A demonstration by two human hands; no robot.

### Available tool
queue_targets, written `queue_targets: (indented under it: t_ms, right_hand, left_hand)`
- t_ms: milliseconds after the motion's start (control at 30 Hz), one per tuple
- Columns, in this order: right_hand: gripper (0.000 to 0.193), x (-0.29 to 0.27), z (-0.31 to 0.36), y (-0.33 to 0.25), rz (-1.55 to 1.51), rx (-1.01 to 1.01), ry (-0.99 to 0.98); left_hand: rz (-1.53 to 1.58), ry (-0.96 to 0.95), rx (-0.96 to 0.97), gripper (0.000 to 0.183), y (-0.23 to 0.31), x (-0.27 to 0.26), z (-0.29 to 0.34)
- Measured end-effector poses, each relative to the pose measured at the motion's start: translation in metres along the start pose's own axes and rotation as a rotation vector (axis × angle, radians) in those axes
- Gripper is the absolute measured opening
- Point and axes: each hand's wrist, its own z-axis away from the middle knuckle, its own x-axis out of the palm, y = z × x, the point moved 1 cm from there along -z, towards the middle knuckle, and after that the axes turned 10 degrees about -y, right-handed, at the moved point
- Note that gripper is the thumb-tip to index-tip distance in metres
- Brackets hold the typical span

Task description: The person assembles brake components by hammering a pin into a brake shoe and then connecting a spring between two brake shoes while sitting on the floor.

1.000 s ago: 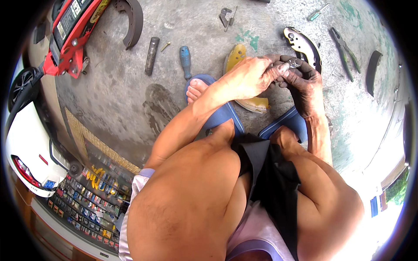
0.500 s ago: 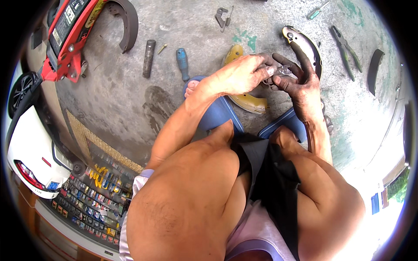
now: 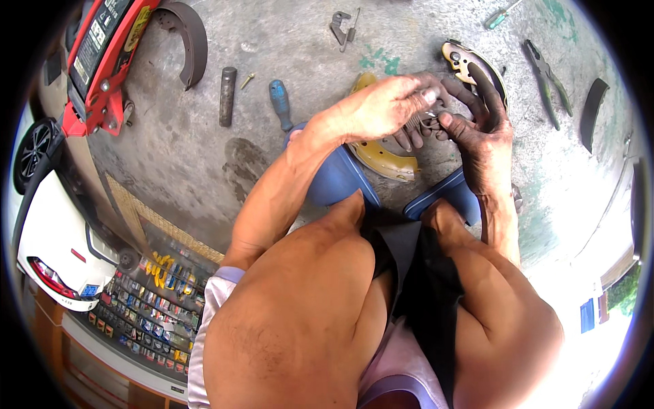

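My left hand and my right hand, both with blackened fingers, meet over a yellow brake shoe on the floor. A small ribbed metal piece, like a coil spring, shows under my left fingers, partly hidden. My left hand is curled, and its full hold is hidden. My right thumb is bent against a small dark metal part, while the index and middle fingers reach up and apart. Just beyond my right fingertips lies a cream brake shoe.
Around the hands lie a blue-handled screwdriver, a dark metal cylinder, a bolt, a metal bracket, pliers, a green-handled screwdriver and dark curved pieces. A red jack stands at left.
My hands have drawn slightly apart, the right one moving a little to the right. The shiny piece between them no longer shows; a ribbed piece now shows beneath my left fingers.
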Motion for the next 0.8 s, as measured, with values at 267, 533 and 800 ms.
queue_targets:
  t_ms: [267,533,800]
  right_hand:
    - [0.065,-0.004,0.000,-0.002,-0.059,-0.010,0.058]
    - [0.056,-0.008,0.001,-0.001,-0.047,-0.023,0.048]
    - [0.047,-0.010,0.002,0.002,0.025,-0.046,0.031]
  left_hand:
    - [0.020,0.043,0.044,0.038,-0.001,-0.003,0.001]
    - [0.104,0.017,0.091,0.041,0.001,0.003,0.010]
    - [-0.282,0.126,0.123,0.048,-0.003,0.006,0.017]
